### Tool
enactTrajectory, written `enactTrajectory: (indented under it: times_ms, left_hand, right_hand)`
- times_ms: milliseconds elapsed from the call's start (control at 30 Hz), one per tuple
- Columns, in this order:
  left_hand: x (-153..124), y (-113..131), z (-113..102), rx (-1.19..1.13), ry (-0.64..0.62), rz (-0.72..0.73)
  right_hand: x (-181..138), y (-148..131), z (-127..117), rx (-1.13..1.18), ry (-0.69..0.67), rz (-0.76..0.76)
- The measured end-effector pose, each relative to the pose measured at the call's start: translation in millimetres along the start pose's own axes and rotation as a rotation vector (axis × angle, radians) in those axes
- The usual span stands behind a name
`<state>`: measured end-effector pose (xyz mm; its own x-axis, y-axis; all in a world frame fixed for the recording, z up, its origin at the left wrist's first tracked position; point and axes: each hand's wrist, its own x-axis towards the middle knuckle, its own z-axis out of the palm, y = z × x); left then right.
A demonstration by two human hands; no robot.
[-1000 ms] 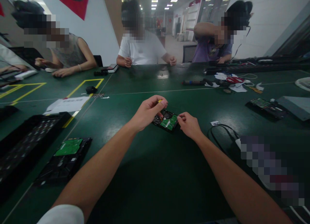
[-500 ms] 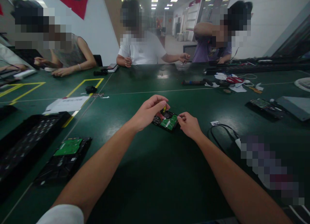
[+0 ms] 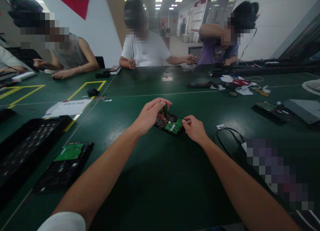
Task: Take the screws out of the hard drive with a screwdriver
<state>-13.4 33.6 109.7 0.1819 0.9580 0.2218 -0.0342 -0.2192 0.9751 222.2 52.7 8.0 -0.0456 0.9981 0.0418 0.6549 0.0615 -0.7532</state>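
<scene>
A black hard drive (image 3: 169,123) with a green circuit board facing up lies on the green table (image 3: 160,177) in front of me. My left hand (image 3: 150,114) is curled around a small screwdriver (image 3: 165,110) with a dark and yellow handle, held upright over the drive's far left part. My right hand (image 3: 193,128) is closed at the drive's right edge, fingertips pinching against it. What the fingertips hold, if anything, is too small to make out.
A second hard drive (image 3: 65,161) and a black tray (image 3: 22,147) lie at the left. A white paper (image 3: 67,108) sits by yellow tape lines. Another drive (image 3: 271,109), a black cable (image 3: 228,137) and scattered tools (image 3: 235,83) are at the right. Three people sit across the table.
My left hand has lowered the screwdriver slightly toward the drive. The person in white across the table stretched an arm to the right. My right hand stays put.
</scene>
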Motion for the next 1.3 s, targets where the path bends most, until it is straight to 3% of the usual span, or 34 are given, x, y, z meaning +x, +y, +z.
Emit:
enactTrajectory:
  times_ms: [267, 733, 1100, 1300]
  left_hand:
    - [-0.4, -2.6, 2.9, -0.160, -0.034, -0.015]
    - [-0.9, -4.3, 0.8, 0.114, 0.005, 0.069]
    - [-3.4, 1.3, 4.1, -0.092, -0.066, -0.003]
    - [-1.3, 0.8, -1.1, 0.033, -0.019, 0.014]
  right_hand:
    - [-1.3, -1.7, 0.3, -0.021, 0.011, -0.021]
    - [-0.1, 2.2, 3.6, 0.009, 0.025, -0.012]
    - [0.3, 1.7, 3.2, 0.006, 0.017, -0.012]
    - [-0.1, 1.6, 3.2, -0.008, 0.019, -0.017]
